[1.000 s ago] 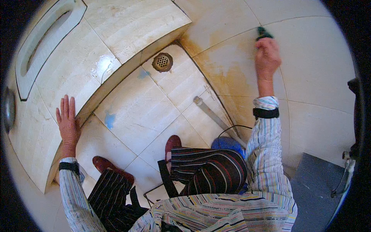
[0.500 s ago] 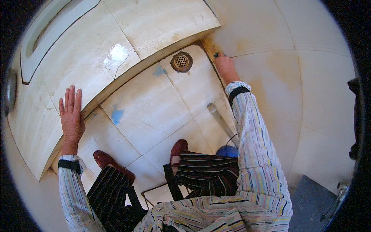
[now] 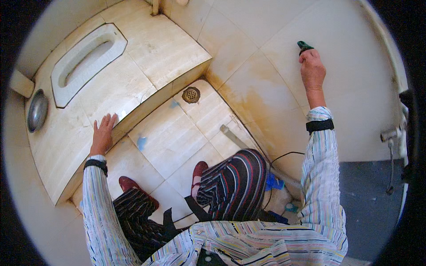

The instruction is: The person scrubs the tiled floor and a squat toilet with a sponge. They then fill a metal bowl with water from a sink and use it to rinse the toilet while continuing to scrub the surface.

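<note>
My right hand [image 3: 313, 71] is closed around a small, crumpled dark green pad or cloth [image 3: 304, 46]; which of the two I cannot tell. It is up at the tiled wall [image 3: 284, 66] on the right, above brownish-yellow stains. My left hand [image 3: 103, 133] lies with fingers stretched out on the front edge of the raised tiled step [image 3: 142, 71]. A white squat toilet [image 3: 91, 55] is set into that step. At its near left end stands a round metal basin [image 3: 38, 111].
A round floor drain [image 3: 191, 94] lies in the lower floor near the corner. A pale pipe [image 3: 234, 136] runs toward my knee, with a dark cord [image 3: 288, 154] and a blue plastic piece [image 3: 274, 181] nearby. A metal tap [image 3: 390, 134] juts out at the right, beside a dark grey panel [image 3: 370, 195].
My right hand has risen from the wall's foot near the drain to higher on the wall, still gripping the green thing. The view has shifted; my left hand remains on the step's edge.
</note>
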Available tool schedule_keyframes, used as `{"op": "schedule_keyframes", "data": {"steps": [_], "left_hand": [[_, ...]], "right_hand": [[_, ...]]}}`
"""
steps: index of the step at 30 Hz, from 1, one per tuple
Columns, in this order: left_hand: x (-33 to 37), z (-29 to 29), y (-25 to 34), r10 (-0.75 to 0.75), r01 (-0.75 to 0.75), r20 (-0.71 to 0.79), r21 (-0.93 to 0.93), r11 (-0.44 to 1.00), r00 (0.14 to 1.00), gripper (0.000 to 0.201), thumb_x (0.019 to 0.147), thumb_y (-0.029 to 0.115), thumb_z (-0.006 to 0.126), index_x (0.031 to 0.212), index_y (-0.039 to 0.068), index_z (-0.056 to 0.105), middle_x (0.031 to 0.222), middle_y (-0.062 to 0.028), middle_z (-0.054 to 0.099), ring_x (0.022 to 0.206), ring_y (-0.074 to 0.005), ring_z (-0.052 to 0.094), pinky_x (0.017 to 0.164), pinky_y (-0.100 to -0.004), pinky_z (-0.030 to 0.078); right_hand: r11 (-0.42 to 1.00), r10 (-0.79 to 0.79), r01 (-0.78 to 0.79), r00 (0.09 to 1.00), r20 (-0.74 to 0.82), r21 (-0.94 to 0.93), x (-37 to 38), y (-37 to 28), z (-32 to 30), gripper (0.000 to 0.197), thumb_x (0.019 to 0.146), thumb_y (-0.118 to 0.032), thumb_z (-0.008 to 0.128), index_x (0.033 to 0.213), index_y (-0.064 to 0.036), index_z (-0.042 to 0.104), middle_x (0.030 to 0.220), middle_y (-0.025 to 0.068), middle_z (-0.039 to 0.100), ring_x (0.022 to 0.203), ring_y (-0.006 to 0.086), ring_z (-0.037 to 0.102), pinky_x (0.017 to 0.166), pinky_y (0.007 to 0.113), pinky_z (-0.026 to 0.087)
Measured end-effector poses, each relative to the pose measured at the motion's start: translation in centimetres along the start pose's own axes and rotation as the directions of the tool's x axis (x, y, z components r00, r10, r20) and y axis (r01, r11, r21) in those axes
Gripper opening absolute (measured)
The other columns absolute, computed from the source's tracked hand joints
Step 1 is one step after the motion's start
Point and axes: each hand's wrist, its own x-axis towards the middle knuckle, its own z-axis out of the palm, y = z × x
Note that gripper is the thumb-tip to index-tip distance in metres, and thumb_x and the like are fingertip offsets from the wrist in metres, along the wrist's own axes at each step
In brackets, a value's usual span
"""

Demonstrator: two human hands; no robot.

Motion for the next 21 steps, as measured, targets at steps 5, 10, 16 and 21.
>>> {"op": "schedule_keyframes", "data": {"steps": [5,10,16,21], "left_hand": [[-4.2,-9.6,0.3,0.051,-0.046,0.149,-0.036,0.998,0.988,0.061,0.07,0.0,0.058,0.128,0.014,0.045,0.118,-0.0155,0.055,0.109,-0.0312,0.053,0.089,-0.0437,0.044],[-10.8,-15.6,4.3,0.085,-0.085,-0.024,-0.004,0.996,0.996,0.043,0.074,0.006,0.058,0.117,0.015,0.057,0.097,-0.0175,0.063,0.09,-0.0342,0.06,0.078,-0.043,0.048],[-14.0,-16.9,2.5,0.065,-0.091,-0.086,-0.337,0.937,0.994,0.043,0.075,0.002,0.059,0.118,0.007,0.056,0.101,-0.0186,0.064,0.088,-0.0267,0.063,0.077,-0.0336,0.05],[-14.1,-11.8,-1.6,-0.01,-0.003,-0.025,-0.455,0.891,1.0,0.052,0.071,0.001,0.063,0.121,0.009,0.054,0.105,-0.0202,0.062,0.097,-0.0308,0.06,0.084,-0.0361,0.048]], "right_hand": [[0.991,0.13,-0.128,0.99,0.053,-0.03,-1.2,2.2,-2.6,0.01,0.077,-0.006,0.051,0.07,-0.0127,0.054,0.085,0.0028,0.056,0.069,0.0278,0.057,0.056,0.038,0.046],[0.994,0.091,-0.087,0.994,-0.063,0.068,-3.2,4.3,-3.5,0.007,0.078,-0.011,0.052,0.072,-0.0129,0.057,0.084,0.0072,0.055,0.07,0.0298,0.059,0.057,0.042,0.047],[0.994,0.101,-0.103,0.993,0.061,0.02,-4.4,4.9,-5.1,0.009,0.08,-0.014,0.05,0.073,-0.0123,0.056,0.087,0.0101,0.056,0.075,0.0329,0.058,0.063,0.045,0.047],[0.988,0.151,-0.145,0.981,0.119,-0.058,-4.0,4.6,-5.3,0.012,0.081,-0.011,0.047,0.072,-0.0117,0.055,0.087,0.0084,0.055,0.072,0.0337,0.057,0.062,0.043,0.045]]}}
